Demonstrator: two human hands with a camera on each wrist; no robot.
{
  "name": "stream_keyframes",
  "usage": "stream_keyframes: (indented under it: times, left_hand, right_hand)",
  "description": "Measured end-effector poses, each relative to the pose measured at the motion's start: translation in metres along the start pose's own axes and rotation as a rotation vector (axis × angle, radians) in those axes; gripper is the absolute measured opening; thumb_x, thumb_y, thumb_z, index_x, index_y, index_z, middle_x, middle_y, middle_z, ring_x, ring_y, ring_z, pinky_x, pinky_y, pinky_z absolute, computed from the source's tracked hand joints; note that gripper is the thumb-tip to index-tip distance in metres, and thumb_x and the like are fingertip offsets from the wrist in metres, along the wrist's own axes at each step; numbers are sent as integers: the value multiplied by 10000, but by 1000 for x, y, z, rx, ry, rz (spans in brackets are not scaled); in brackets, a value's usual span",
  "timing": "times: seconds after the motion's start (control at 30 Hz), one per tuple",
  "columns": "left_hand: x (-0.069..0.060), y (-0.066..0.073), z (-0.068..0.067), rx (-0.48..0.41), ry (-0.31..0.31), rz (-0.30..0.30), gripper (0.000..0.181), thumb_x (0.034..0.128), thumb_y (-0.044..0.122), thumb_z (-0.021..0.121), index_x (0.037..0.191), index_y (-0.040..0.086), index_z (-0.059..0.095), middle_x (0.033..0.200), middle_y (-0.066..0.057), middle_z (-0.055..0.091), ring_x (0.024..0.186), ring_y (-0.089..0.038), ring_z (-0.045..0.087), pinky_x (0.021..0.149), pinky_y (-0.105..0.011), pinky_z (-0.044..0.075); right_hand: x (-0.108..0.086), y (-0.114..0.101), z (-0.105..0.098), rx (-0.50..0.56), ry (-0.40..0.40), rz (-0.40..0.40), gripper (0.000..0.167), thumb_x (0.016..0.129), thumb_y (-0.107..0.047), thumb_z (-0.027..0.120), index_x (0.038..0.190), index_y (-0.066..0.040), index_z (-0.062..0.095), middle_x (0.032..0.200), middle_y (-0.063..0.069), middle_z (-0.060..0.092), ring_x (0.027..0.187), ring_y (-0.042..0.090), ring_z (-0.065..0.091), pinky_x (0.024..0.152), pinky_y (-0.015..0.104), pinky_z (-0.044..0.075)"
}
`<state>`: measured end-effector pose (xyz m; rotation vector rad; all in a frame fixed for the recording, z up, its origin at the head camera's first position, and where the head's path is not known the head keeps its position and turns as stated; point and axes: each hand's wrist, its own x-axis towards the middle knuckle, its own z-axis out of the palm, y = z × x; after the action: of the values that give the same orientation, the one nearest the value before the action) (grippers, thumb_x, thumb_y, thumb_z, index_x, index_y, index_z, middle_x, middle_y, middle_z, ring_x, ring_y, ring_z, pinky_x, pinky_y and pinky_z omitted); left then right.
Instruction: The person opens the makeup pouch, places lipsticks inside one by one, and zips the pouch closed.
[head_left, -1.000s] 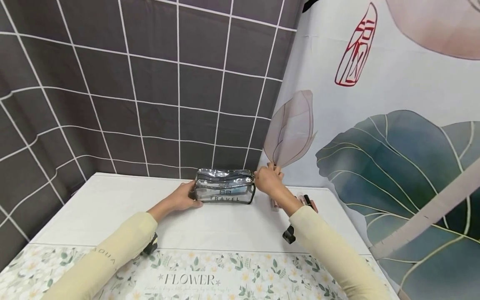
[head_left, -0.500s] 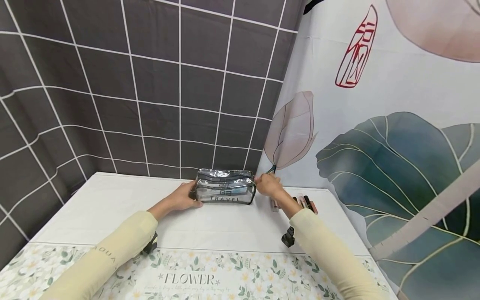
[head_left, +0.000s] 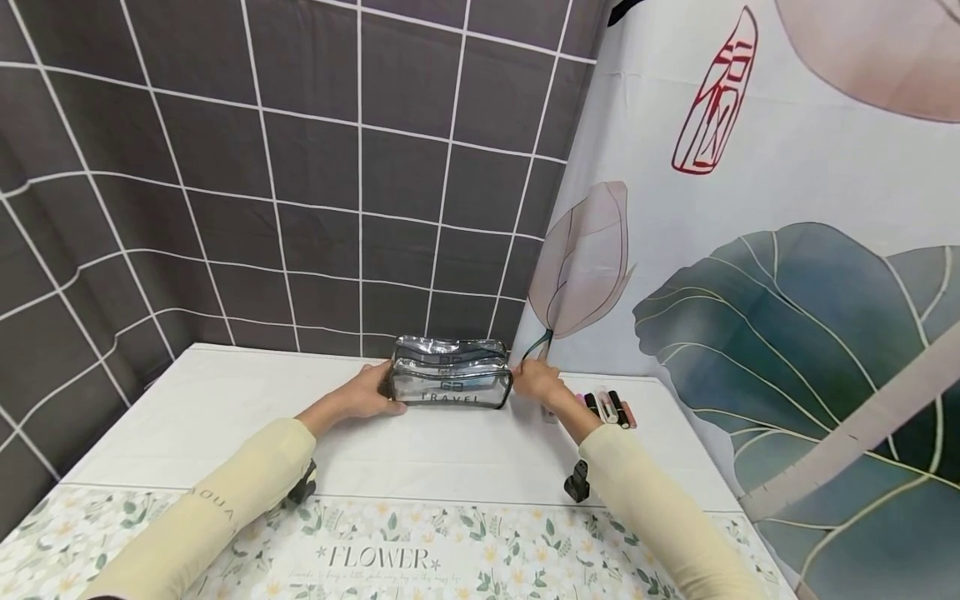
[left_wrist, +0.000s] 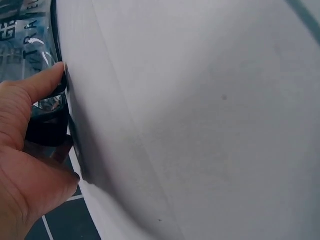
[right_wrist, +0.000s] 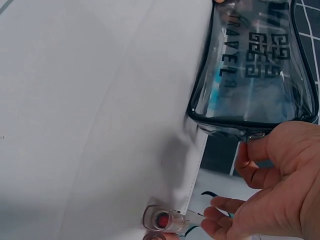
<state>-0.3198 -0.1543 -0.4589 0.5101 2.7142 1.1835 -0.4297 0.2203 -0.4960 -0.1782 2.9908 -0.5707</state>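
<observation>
A clear travel pouch (head_left: 450, 387) with black edging stands at the back of the white table, "TRAVEL" printed on its front. My left hand (head_left: 365, 393) grips its left end; in the left wrist view the thumb (left_wrist: 47, 82) lies against the front. At the right end, my right hand (head_left: 538, 382) pinches the zipper pull (right_wrist: 256, 135) between thumb and index finger, the other fingers loosely bent. Something pale blue shows through the pouch wall in the right wrist view. The fingers behind the pouch are partly hidden.
Several lipstick-like tubes (head_left: 609, 408) lie right of my right hand; one clear tube with a red inside (right_wrist: 162, 220) sits below its fingers. A dark gridded cloth (head_left: 315, 208) hangs behind. A floral mat (head_left: 420, 542) covers the table's front.
My right hand has come down and slightly nearer along the pouch's right end, uncovering more of the tubes. The left hand and the pouch stay in place.
</observation>
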Motion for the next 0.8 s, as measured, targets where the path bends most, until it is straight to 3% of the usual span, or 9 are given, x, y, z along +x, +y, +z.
stream_keyframes:
  times: [0.17,0.27,0.33,0.47,0.53,0.7,0.8]
  left_hand:
    - [2,-6,-4,45,21,75,837,862,249,913,1590,1,584,1505,-283,656,1277,-408,488,1251,-708,379]
    - [3,-6,-6,72,26,54,881,828,282,940,1581,-13,591,1357,-243,646,1198,-365,452,1174,-642,435]
    - [1,0,-9,77,10,9,949,803,276,956,1600,-48,557,1294,-214,604,1177,-348,427,1146,-625,443]
    - [0,3,-14,107,-7,-28,1072,775,295,987,1639,-85,477,1356,-225,583,1225,-352,443,1156,-612,441]
    - [1,5,-18,119,-19,-24,1105,767,323,1000,1639,-89,459,1428,-251,569,1282,-379,457,1196,-646,429]
    - [4,7,-30,122,-53,-3,1193,778,404,1003,1668,-99,390,1562,-305,485,1436,-485,425,1265,-714,385]
    - [5,10,-37,107,-81,-4,1285,796,478,992,1720,-92,304,1644,-321,409,1543,-538,359,1310,-731,337]
  right_hand:
    - [6,6,3,-1,-20,-41,402,1117,-316,530,795,-146,702,1228,228,784,1255,538,658,1203,770,418]
    - [6,7,1,23,-28,-78,423,1115,-283,526,722,-165,632,1057,174,788,1078,434,699,1220,751,382]
    - [6,8,0,58,-31,-85,417,1104,-287,546,709,-174,617,1060,158,798,1009,388,687,1253,745,357]
    - [3,7,-4,114,-43,-71,301,1061,-272,591,789,-172,673,1306,161,806,1075,373,677,1316,730,310]
    - [2,7,-6,121,-56,-53,223,1040,-255,601,873,-160,715,1416,152,772,1148,399,652,1293,720,348]
    - [1,8,-8,128,-85,3,206,1053,-274,604,1049,-158,774,1433,127,740,1229,439,576,1117,655,465]
    - [2,8,-8,125,-91,10,218,1065,-301,616,1072,-163,784,1379,102,746,1211,419,585,1094,630,475]
